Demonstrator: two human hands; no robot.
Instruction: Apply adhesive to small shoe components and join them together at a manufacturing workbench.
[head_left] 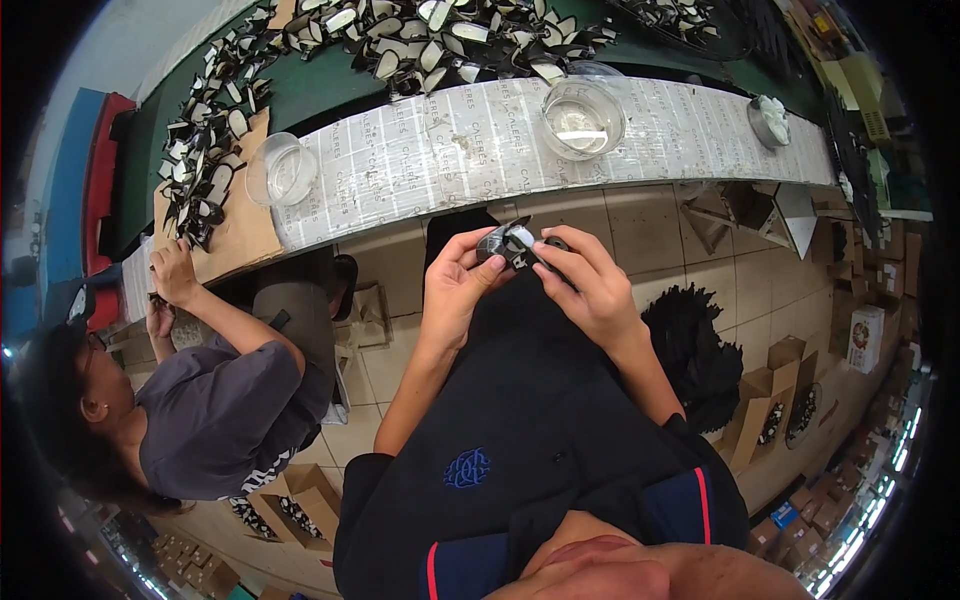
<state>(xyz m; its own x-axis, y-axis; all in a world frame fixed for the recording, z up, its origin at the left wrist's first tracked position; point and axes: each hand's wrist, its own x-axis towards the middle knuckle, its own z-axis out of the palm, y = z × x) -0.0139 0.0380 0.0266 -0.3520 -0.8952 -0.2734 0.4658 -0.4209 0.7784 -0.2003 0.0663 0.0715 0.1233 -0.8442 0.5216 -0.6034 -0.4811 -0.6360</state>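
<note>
My left hand (462,285) grips a small black shoe part (492,242) with a white inner face, its fingers and thumb closed on one side. Against the other side is my right hand (592,285), thumb and fingers pinched close to the white area. A dark rounded bit (557,234) shows by the right fingertips; whether it belongs to the same part or is a separate thing, I cannot tell. Both hands are held in front of my dark shirt, short of the table's near edge.
Many similar black-and-white parts (430,45) lie heaped on the green table (325,85). Clear round containers (582,118) (282,170) stand on the pale printed covering (430,150). At the left a co-worker (215,410) handles parts. Cardboard boxes (752,415) stand on the floor.
</note>
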